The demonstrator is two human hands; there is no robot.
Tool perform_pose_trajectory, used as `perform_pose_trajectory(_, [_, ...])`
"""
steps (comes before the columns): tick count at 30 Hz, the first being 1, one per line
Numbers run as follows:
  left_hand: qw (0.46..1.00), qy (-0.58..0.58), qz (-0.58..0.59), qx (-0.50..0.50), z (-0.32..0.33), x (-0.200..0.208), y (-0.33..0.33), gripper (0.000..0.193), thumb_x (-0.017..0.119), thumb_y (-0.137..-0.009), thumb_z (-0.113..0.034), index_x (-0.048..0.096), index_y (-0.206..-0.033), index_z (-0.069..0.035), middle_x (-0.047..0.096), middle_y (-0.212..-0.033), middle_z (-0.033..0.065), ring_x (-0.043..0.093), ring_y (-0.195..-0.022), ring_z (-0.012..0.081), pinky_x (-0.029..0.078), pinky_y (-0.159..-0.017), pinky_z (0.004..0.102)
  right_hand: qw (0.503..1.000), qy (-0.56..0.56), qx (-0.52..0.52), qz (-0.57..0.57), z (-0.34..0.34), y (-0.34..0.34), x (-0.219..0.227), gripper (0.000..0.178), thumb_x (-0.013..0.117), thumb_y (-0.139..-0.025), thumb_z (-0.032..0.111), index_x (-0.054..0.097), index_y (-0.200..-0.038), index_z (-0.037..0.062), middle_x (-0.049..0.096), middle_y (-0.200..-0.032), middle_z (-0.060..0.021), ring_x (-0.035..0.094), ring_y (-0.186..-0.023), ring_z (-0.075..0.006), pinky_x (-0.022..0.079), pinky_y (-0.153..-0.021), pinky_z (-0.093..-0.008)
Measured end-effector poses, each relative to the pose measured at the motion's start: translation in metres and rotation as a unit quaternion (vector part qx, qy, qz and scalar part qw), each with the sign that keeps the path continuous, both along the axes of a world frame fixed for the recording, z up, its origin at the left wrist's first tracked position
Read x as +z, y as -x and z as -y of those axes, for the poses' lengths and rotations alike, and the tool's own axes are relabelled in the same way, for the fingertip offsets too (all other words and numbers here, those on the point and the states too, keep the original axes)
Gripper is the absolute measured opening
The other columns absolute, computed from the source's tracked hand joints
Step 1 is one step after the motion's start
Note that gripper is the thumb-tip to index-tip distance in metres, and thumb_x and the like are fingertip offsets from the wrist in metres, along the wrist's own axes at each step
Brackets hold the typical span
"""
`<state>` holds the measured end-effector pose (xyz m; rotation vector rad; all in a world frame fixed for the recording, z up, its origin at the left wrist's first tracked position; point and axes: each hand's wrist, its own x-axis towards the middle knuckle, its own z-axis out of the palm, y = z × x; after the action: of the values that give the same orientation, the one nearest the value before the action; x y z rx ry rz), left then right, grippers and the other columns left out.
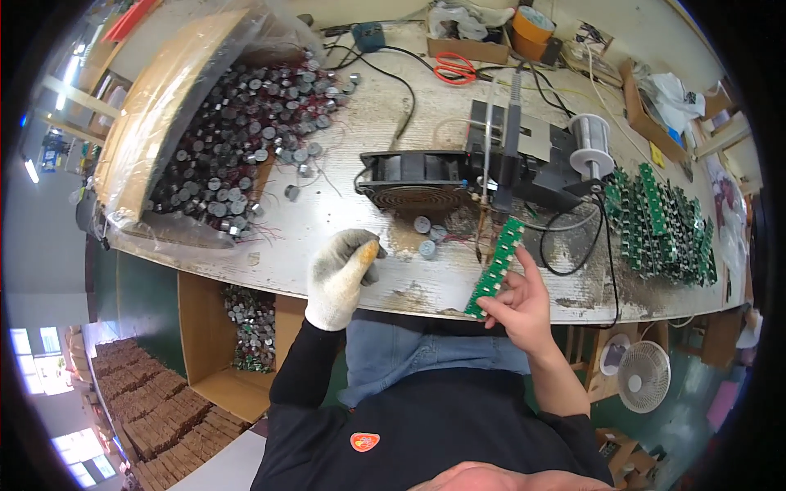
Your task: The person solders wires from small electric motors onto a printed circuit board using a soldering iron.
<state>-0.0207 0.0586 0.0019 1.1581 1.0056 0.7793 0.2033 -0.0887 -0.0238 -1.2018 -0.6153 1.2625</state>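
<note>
My bare right hand (521, 304) pinches the lower end of a long green circuit board strip (497, 268). The strip tilts up and to the right, and its upper end is close under the tip of a soldering machine (524, 155); whether they touch I cannot tell. In a white and grey glove with a stained thumb, my left hand (344, 274) is closed above the table's front edge. What its curled fingers hold, if anything, is hidden. Between the hands, a few small round silver parts (427, 249) with thin red wires lie on the table.
A black fan (417, 180) and a solder spool (591, 143) stand by the machine. At left, many round parts spill from a plastic-lined box (168, 98). Stacked green boards (663, 225) lie at right. Red-handled scissors (454, 69) and cables are behind. An open carton (205, 327) stands below.
</note>
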Motion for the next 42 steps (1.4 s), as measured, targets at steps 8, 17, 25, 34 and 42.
perform_pose_trajectory(8, [0.994, 0.058, -0.030, -0.083, 0.042, -0.004, -0.038, 0.024, 0.057, -0.091, -0.015, 0.058, -0.104, 0.005, 0.059, -0.082, 0.0048, 0.057, -0.071, 0.0102, 0.047, -0.065, 0.0231, 0.999, -0.006, 0.034, 0.010, 0.003, 0.002, -0.001, 0.090, 0.065, -0.079, -0.010, 0.009, -0.147, 0.0067, 0.054, -0.111, -0.0172, 0.062, -0.070, -0.0126, 0.052, -0.055, -0.0234])
perform_pose_trajectory(17, [0.991, 0.047, -0.044, -0.118, 0.053, -0.009, -0.061, 0.016, 0.059, -0.090, -0.010, 0.060, -0.097, 0.004, 0.062, -0.084, 0.0052, 0.058, -0.071, 0.0080, 0.047, -0.064, 0.0217, 0.998, 0.000, 0.055, 0.003, 0.006, 0.003, 0.001, 0.089, 0.066, -0.080, -0.006, 0.011, -0.148, 0.0077, 0.056, -0.106, -0.0173, 0.063, -0.070, -0.0133, 0.053, -0.056, -0.0239])
perform_pose_trajectory(25, [0.992, 0.076, 0.008, -0.103, 0.053, -0.008, -0.076, 0.014, 0.062, -0.087, -0.008, 0.060, -0.093, 0.005, 0.062, -0.082, 0.0051, 0.056, -0.071, 0.0070, 0.045, -0.062, 0.0221, 0.999, -0.010, 0.050, 0.008, 0.009, 0.002, 0.000, 0.089, 0.065, -0.080, -0.007, 0.010, -0.148, 0.0087, 0.056, -0.109, -0.0170, 0.063, -0.070, -0.0126, 0.053, -0.057, -0.0235])
perform_pose_trajectory(34, [0.991, 0.082, -0.004, -0.105, 0.050, -0.010, -0.074, 0.011, 0.060, -0.085, -0.005, 0.062, -0.088, 0.005, 0.062, -0.076, 0.0052, 0.056, -0.068, 0.0072, 0.045, -0.061, 0.0225, 0.999, -0.036, 0.040, -0.001, 0.008, 0.004, 0.000, 0.088, 0.063, -0.080, -0.010, 0.011, -0.148, 0.0085, 0.054, -0.113, -0.0175, 0.063, -0.072, -0.0126, 0.053, -0.057, -0.0229])
perform_pose_trajectory(42, [0.989, 0.102, 0.017, -0.103, 0.047, -0.005, -0.077, 0.012, 0.061, -0.085, -0.006, 0.062, -0.089, 0.005, 0.063, -0.078, 0.0052, 0.057, -0.069, 0.0074, 0.046, -0.061, 0.0222, 0.999, -0.032, 0.033, 0.006, 0.006, 0.002, 0.005, 0.088, 0.062, -0.079, -0.012, 0.011, -0.147, 0.0076, 0.052, -0.119, -0.0200, 0.064, -0.072, -0.0145, 0.054, -0.055, -0.0239])
